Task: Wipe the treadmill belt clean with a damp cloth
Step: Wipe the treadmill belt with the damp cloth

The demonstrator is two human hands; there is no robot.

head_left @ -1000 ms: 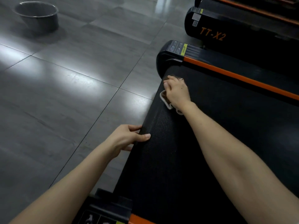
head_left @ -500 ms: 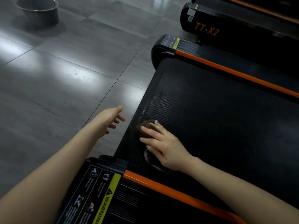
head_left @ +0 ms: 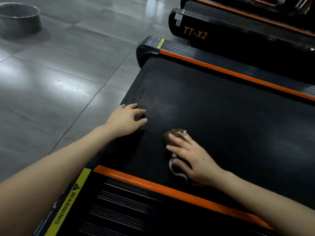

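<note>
From the head camera I look down along the treadmill belt (head_left: 230,125), a dark textured surface running away to the right between two orange strips (head_left: 153,184). My right hand (head_left: 190,157) lies flat on the cloth (head_left: 172,136), fingers spread and fairly straight, pressing it down rather than gripping it. I judge that is to keep the damp face in full contact with the belt. The cloth is bunched beneath the palm on the near part of the belt, close to the near orange strip, with a brown lump showing past the fingertips and a pale hem curling out by the thumb. My left hand (head_left: 126,120) holds nothing; its fingers are loosely bent with the tips resting on the belt near its left edge, probably to brace me while I lean in. The yellow warning label (head_left: 68,201) sits on the side rail just below my left forearm. A metal basin (head_left: 20,16) stands well away on the grey tiled floor (head_left: 59,74), likely for wetting the cloth, though I cannot see inside it. A second treadmill (head_left: 221,31) is parked just beyond this one.
</note>
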